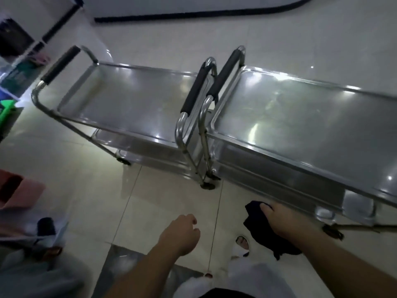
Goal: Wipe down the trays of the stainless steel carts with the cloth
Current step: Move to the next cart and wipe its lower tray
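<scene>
Head view: we stand on a pale tiled floor [150,201] before two stainless steel carts parked end to end, their black-padded handles nearly meeting between them. Our right hand [283,220] is curled round a dark cloth [255,229], its grip closed on the bunched fabric, which hangs below the hand just in front of the right cart's lower tray [277,177]. Our left hand [182,233] holds nothing, fingers loosely curled, hanging over the floor well short of either cart.

The top tray of the left cart [129,104] and the top tray of the right cart [300,125] both lie bare and glinting under the ceiling lights. We judge that wiping is not under way at this instant: the cloth touches no tray. The next move calls for lifting the cloth onto a tray, probably the right cart's top one since it lies nearest, and pressing it flat for long strokes; the free hand could steady a handle, as the carts stand on castors.

The right cart runs off the frame's edge, so its far handle is unseen. The lower trays are mostly hidden beneath the upper ones. Whether any tray is wet or already clean we cannot tell. Items at the left are blurred.
</scene>
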`<state>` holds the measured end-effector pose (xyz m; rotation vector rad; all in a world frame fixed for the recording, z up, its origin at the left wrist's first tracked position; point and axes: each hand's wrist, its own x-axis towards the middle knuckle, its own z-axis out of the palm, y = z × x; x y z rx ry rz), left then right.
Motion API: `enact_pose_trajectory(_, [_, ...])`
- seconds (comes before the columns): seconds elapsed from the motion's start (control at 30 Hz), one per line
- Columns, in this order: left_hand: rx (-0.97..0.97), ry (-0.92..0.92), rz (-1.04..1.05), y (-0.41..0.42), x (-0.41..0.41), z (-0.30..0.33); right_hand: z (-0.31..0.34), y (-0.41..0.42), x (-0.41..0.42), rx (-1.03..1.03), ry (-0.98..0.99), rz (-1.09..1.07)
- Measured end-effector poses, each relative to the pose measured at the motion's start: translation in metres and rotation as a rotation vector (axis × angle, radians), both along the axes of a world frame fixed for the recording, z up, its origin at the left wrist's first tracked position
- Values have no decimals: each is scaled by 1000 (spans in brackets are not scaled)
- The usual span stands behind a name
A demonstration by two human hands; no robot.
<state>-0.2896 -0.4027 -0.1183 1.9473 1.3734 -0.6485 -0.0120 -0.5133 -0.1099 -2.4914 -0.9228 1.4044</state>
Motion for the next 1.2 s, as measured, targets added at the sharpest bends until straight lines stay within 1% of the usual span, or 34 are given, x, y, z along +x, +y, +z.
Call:
enact_pose_trajectory(0.17, [-86,-8,-52,36,21,-25,-39,22,8,-13,77,-206])
enact_pose_trajectory(0.33, [-180,-56,-33,82,37,-74,-83,40,0,-37,105,-318])
enact_pose_trajectory(0.4, [-192,-87,-48,102,43,-97,-101,49,-6,-30,86,-351])
enact_pose_trajectory(0.5, [-188,-108,-125,127,51,-125,-129,61,-20,-32,63,-417])
enact_pose_trajectory(0.63, [-201,-140,-158,151,58,-167,-172,79,-35,-5,83,-486])
enact_pose_trajectory(0.73, [-199,-144,-126,162,67,-209,-217,92,-37,41,134,-503])
enact_pose_trajectory(0.87, [-184,-178,-12,167,92,-285,-306,108,-24,90,157,-494])
enact_pose_trajectory(1.0, [-162,-195,135,170,118,-370,-394,123,-6,120,70,-364])
enact_pose_trajectory(1.13, [-82,-227,178,178,137,-445,-473,142,18,195,-43,-299])
enact_pose_trajectory(1.2, [-48,-229,164,186,143,-483,-507,153,31,224,-113,-258])
